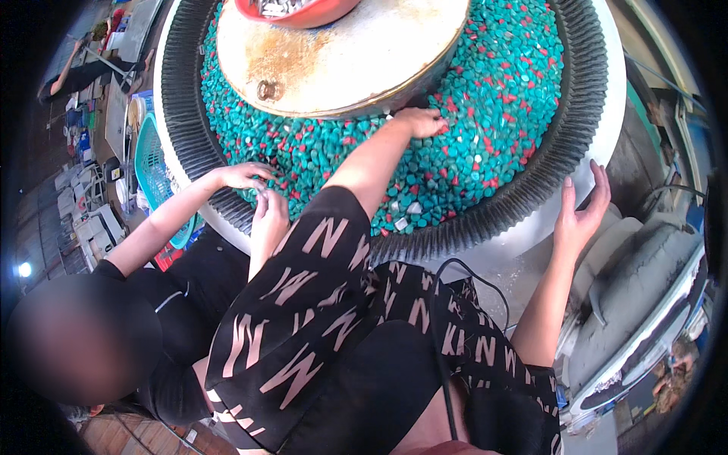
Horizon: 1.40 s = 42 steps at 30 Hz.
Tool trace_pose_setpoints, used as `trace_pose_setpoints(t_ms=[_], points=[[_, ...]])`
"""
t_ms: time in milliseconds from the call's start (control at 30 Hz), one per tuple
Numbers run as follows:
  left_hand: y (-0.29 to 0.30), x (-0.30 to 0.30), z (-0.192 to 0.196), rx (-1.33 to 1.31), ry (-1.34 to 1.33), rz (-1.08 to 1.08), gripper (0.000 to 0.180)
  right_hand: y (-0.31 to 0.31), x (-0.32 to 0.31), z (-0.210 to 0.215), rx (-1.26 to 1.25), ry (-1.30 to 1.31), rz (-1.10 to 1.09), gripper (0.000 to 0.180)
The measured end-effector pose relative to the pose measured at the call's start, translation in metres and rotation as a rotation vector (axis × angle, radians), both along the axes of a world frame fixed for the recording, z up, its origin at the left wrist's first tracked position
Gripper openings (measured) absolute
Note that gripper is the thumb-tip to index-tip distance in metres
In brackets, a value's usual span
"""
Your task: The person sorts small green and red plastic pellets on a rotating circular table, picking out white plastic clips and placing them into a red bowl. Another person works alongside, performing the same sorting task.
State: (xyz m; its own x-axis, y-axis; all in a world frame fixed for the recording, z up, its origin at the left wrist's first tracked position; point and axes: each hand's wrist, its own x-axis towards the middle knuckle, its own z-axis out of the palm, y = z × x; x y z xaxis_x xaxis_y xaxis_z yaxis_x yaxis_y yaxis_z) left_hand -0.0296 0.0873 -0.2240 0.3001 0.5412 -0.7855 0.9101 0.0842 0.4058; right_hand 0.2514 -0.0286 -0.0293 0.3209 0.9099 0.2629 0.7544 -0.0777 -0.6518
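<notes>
My left hand (422,122) reaches across to the lower edge of the round centre dome (356,64). Its fingers are curled down at the teal and red pellets (500,98); whatever lies within them is hidden. By the outer white rim (607,114) of the big round tub, my right hand (582,205) is raised with thumb and fingers apart, holding nothing. The pellets fill the ring between the dome and the ribbed black wall (580,76). Several pale pieces (402,223) lie among them near the front.
At my left, a co-worker's two hands (246,176) are at the pellets by the tub's wall. A red bowl (307,14) with silvery pieces sits on the dome. Left of the tub stands a green basket (149,163); grey machinery (633,288) is at the right. A black cable (440,303) hangs before me.
</notes>
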Motion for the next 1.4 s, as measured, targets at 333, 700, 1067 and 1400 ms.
trace_pose_setpoints(t_ms=[333, 700, 1067, 1400], points=[[-0.108, -0.031, 0.041, -0.278, -0.207, -0.308, 0.055, -0.009, -0.036, 0.006, -0.090, 0.046, 0.183, 0.038], [-0.145, -0.164, 0.157, -0.205, -0.346, 0.092, 0.032, -0.005, -0.070, -0.004, -0.192, 0.108, 0.267, 0.033], [-0.097, -0.182, 0.051, 0.559, 0.431, 0.590, 0.041, -0.034, -0.059, 0.002, -0.239, 0.091, 0.272, 0.031], [-0.156, -0.105, 0.117, -0.156, -0.407, 0.161, 0.043, -0.050, -0.045, 0.024, -0.149, 0.038, 0.233, 0.026]])
